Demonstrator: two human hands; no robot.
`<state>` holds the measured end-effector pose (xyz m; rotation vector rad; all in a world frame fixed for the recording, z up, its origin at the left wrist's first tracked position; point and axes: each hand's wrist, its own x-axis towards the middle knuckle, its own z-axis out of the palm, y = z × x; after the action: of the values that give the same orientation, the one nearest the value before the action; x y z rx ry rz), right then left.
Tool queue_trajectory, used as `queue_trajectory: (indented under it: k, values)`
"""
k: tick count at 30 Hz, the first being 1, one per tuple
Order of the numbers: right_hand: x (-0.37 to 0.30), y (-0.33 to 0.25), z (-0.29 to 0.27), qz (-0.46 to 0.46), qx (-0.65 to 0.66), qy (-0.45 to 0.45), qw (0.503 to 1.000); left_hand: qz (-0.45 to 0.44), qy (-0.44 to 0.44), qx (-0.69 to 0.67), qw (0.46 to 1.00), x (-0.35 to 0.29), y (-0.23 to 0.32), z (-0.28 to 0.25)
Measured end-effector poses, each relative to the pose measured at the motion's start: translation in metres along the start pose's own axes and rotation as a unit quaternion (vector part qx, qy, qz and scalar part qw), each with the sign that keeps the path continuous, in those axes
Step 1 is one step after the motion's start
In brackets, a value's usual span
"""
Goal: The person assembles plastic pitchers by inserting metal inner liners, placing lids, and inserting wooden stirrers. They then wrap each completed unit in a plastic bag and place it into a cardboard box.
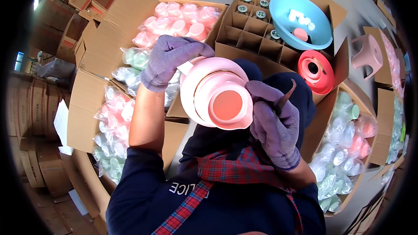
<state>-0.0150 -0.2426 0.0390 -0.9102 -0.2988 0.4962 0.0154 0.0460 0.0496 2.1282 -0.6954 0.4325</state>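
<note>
A pink vacuum jug (193,89) is held over my lap, tilted so its round mouth and pouring lip face me. My left hand (174,61), in a purple-grey knit glove, is closed around the jug's pale handle at the upper left. At the lip on the other side is my gloved right hand (276,124), its fingertips against or close to the rim. A thin, dark, curved strip (286,95) sticks up from between its bent fingers; its kind I cannot make out. The jug's outlet side hides part of my lap.
Ahead, a divided carton (270,50) holds several capped bottles, a blue basin (300,0) with small white pieces, and a red round part (320,85). Open cartons of bagged pink, green and white parts (183,19) flank me. A pink stool (368,56) stands far right; stacked cartons (39,104) line the left.
</note>
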Motion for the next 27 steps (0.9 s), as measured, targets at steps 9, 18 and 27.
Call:
queue_trajectory:
  k: [9, 18, 27]
  values:
    - [0.010, -0.007, 0.004, 0.017, -0.029, 0.049, 0.998, -0.065, -0.009, -0.083, 0.994, 0.015, -0.010, 0.001]
    - [-0.002, -0.007, -0.019, 0.014, -0.042, 0.030, 0.999, -0.190, 0.078, -0.029, 0.978, 0.007, 0.035, 0.020]
    - [-0.011, -0.008, -0.034, -0.010, -0.121, 0.007, 0.993, -0.176, 0.170, -0.042, 0.969, -0.017, 0.057, 0.039]
